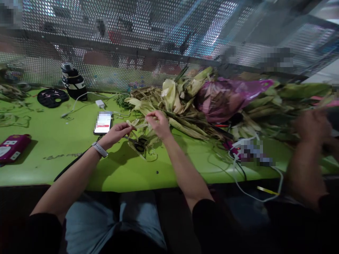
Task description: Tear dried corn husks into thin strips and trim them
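Note:
A pale corn husk strip (pixel 139 126) stretches between my two hands over the green table. My left hand (pixel 118 134), with a grey band on the wrist, pinches the strip's near end between thumb and fingers. Closed in a pinch too, my right hand (pixel 158 124) is at the other end; its fingertips partly hide the husk. Below them, dark-handled scissors (pixel 140 144) lie among thin husk scraps (pixel 150 151). Just beyond my right hand rises a heap of corn husks (pixel 172 95), some pale and some brown.
A lit phone (pixel 103 122) with a white cable lies left of my hands. Behind it stand a black bottle (pixel 72 83) and a black palette-shaped disc (pixel 52 97). A purple power strip (pixel 14 149) is far left. Right are a pink plastic bag (pixel 222 98), cables and another person's arm (pixel 308 158).

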A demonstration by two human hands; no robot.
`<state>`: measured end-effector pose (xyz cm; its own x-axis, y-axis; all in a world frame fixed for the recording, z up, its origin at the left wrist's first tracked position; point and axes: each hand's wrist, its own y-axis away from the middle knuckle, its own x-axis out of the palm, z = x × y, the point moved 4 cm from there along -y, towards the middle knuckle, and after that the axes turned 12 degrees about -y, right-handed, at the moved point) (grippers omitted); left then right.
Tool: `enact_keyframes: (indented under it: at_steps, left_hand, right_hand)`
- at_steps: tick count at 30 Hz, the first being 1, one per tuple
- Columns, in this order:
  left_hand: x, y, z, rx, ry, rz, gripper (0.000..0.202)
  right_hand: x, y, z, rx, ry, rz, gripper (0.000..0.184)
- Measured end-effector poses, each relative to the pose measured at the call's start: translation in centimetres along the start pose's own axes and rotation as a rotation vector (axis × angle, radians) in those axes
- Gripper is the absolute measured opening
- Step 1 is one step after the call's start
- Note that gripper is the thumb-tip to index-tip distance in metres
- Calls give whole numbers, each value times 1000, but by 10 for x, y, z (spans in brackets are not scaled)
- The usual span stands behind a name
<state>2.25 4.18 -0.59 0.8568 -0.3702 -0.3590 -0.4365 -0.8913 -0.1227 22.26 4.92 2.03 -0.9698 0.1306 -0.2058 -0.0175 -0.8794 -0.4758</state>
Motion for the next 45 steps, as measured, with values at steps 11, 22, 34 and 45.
enact_keyframes:
  at_steps: [11,22,34,45]
  left_hand:
    - [13,2,1,4,51,185,26]
    - [17,5,0,-54,38,269,23]
    - [13,0,19,-248,315,63,30]
    - [15,0,13,-115,221,83,27]
  right_hand:
    - [49,19,-11,430,-544,332,30]
    - [56,18,-18,265,-614,201,16]
    - [27,8,-11,369,-308,324,50]
    - [21,9,-4,331,-299,648,32]
